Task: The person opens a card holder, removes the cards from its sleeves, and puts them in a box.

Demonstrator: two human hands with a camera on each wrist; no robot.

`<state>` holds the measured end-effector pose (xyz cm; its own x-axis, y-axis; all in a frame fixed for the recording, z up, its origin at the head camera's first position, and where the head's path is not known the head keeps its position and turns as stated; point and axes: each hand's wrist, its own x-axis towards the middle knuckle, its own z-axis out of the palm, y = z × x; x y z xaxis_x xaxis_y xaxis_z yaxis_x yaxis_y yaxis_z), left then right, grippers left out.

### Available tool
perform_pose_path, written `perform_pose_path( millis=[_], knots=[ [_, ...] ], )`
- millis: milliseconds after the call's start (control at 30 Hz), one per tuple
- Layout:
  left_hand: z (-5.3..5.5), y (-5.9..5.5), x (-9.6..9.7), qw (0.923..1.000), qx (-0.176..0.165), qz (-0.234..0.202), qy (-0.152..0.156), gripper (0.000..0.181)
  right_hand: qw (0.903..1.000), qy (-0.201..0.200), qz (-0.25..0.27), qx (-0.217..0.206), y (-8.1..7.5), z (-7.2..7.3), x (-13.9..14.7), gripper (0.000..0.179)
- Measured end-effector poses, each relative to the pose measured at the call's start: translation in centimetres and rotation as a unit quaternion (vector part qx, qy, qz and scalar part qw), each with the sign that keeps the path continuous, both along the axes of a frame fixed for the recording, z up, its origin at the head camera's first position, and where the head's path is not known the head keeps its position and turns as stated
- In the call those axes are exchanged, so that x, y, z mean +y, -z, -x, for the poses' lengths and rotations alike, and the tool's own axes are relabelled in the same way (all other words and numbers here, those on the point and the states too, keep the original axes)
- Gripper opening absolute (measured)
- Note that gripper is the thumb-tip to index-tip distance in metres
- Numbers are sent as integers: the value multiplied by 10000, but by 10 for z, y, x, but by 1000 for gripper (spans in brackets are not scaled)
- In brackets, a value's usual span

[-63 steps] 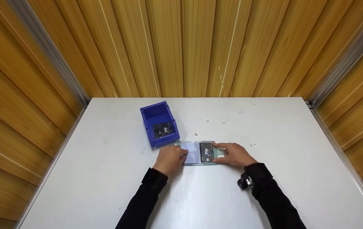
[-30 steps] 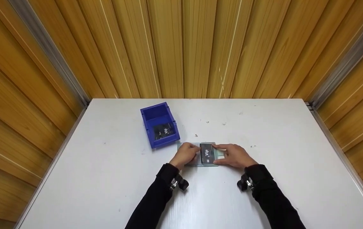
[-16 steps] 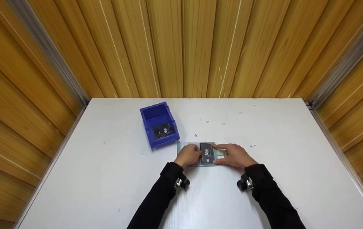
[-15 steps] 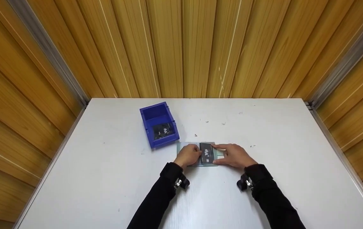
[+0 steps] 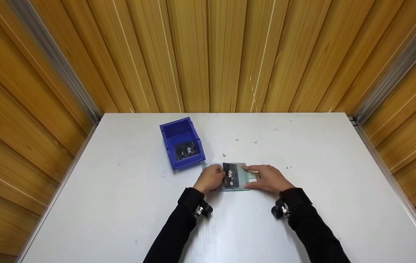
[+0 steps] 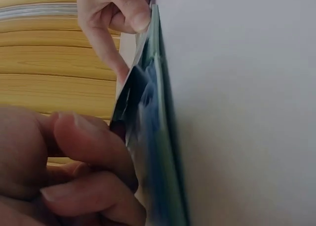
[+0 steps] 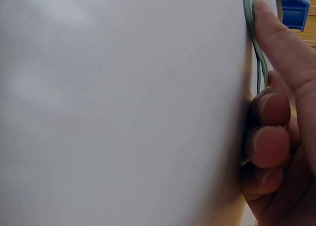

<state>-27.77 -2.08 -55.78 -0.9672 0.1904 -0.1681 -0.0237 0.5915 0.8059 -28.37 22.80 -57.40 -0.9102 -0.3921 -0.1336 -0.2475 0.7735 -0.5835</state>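
Note:
On the white table, a greenish card holder (image 5: pixel 243 175) with clear sleeves lies spread out. My left hand (image 5: pixel 210 178) pinches the left edge of a black card printed "Vip" (image 5: pixel 231 175), its fingers curled. The left wrist view shows that card (image 6: pixel 129 90) angled up from the holder. At the holder's right end is my right hand (image 5: pixel 269 178), holding it with thumb and forefinger spread along its edges. From the right wrist, the thumb (image 7: pixel 281 45) presses on the holder's green edge (image 7: pixel 250 25), while the other fingers are bent beneath.
A blue plastic bin (image 5: pixel 183 143) stands just behind the left hand, its corner close to the holder. Black cards (image 5: pixel 187 150) lie inside it. Yellow wood-look panels (image 5: pixel 222 54) enclose the table's back and sides.
The left hand went from the holder's left end to the card's edge, then back leftward with it. The card now sits further left and tilts up. The right hand has stayed put.

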Motion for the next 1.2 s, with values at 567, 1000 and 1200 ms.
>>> perform_pose_path(
  millis=[567,1000,1200],
  knots=[
    [-2,-41,-51,9966,302,711,-273,18,10000,-60,59,48,2,1,4,76],
    [38,-64,-85,9511,1859,1347,-2065,19,9998,-97,159,53,2,0,1,74],
    [55,-49,-99,9175,2391,2255,-2242,22,9999,-87,68,87,0,0,1,75]
  ],
)
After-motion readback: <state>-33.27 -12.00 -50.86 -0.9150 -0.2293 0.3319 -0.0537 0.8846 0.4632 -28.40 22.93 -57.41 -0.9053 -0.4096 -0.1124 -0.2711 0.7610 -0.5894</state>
